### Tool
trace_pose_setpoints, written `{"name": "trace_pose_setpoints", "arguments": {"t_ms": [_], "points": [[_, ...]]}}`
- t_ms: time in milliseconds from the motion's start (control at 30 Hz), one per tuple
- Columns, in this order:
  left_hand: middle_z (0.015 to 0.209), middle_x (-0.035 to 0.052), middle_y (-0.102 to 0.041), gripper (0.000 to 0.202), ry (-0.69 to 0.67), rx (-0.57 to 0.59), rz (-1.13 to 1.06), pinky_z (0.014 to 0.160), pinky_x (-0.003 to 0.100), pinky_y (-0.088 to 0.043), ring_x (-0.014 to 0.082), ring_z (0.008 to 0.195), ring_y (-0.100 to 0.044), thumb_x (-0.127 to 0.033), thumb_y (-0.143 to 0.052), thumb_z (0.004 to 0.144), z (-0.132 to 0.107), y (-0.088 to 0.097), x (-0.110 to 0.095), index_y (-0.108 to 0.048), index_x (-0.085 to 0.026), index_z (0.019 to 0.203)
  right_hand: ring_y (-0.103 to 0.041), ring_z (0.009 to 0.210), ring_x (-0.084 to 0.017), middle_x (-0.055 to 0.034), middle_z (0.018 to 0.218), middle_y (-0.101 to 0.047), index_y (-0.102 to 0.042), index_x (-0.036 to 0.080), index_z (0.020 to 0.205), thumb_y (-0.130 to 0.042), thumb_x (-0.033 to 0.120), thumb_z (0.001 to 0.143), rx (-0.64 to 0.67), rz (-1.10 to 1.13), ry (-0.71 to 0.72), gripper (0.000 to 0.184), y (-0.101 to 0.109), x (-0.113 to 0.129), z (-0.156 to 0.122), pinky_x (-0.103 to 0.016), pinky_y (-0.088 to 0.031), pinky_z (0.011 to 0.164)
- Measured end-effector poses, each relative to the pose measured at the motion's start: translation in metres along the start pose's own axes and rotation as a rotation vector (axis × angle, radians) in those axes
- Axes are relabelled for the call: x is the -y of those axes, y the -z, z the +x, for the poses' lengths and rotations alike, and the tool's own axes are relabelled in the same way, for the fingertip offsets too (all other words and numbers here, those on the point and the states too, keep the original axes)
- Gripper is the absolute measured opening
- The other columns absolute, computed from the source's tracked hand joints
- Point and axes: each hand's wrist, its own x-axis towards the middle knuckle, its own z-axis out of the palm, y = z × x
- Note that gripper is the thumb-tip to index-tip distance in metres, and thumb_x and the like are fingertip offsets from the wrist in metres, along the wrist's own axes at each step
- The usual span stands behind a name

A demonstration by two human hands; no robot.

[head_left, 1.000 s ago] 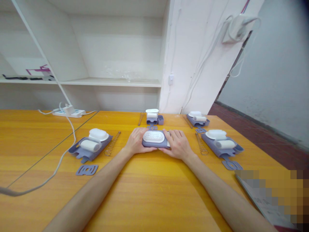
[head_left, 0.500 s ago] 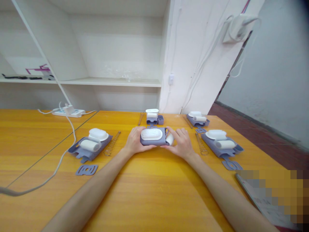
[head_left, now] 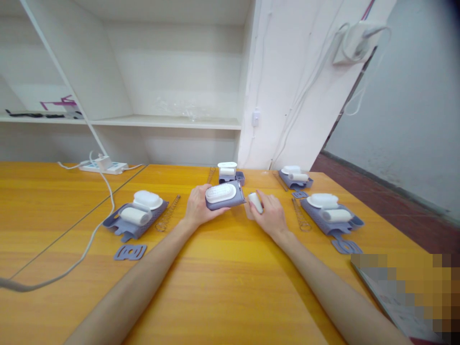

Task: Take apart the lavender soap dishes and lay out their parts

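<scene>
My left hand (head_left: pixel 196 207) grips a grey-purple tray with a white oval brush head (head_left: pixel 220 193) on top, lifted slightly and tilted above the orange table (head_left: pixel 223 282). My right hand (head_left: pixel 269 214) is closed round a small white roller (head_left: pixel 255 201) just right of the tray, near the table surface. Both forearms reach in from the bottom of the view.
Similar grey trays with white parts lie at the left (head_left: pixel 134 215), right (head_left: pixel 330 213), far right (head_left: pixel 295 178) and back centre (head_left: pixel 227 173). Metal springs (head_left: pixel 167 213) and flat grey pieces (head_left: pixel 130 251) lie between them. A power strip (head_left: pixel 102 166) with a white cable sits at the back left.
The tray rested on the table under both hands. My left hand has since lifted and tilted it, and my right hand has pulled the white roller out to the right.
</scene>
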Motion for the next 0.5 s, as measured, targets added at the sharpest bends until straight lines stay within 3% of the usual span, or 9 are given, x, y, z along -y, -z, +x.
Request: {"name": "trace_pose_setpoints", "arguments": {"t_ms": [100,300,500], "points": [[0.104,0.0111,-0.059,0.078,-0.046,0.027,0.0,0.084,0.041,-0.048,0.0264,0.096,-0.058,-0.06,-0.072,0.058,0.0,0.0,0.0,-0.044,-0.017,0.117,-0.053,0.075,-0.023,-0.0103,0.083,-0.061,-0.052,0.013,0.122,-0.047,0.04,0.088,0.01,-0.035,-0.045,0.044,-0.003,0.001,-0.001,-0.035,-0.038,0.068],[0.105,0.0116,-0.059,0.078,-0.053,0.049,0.003,0.085,0.042,-0.047,0.0268,0.097,-0.058,-0.06,-0.071,0.059,0.001,0.0,0.0,-0.043,-0.016,0.118,-0.05,0.083,-0.023,-0.0087,0.083,-0.059,-0.063,0.018,0.101,-0.048,0.036,0.088,0.122,-0.097,0.042,0.027,0.005,0.005,0.001,-0.034,-0.034,0.072],[0.105,0.0111,-0.059,0.079,-0.039,0.063,0.032,0.084,0.042,-0.047,0.0276,0.096,-0.058,-0.063,-0.069,0.06,0.001,0.0,-0.001,-0.042,-0.018,0.119,-0.047,0.085,-0.021,-0.0073,0.086,-0.056,-0.063,0.019,0.099,-0.049,0.035,0.088,0.204,-0.051,0.208,0.024,0.01,0.007,0.002,-0.033,-0.031,0.074]]}}
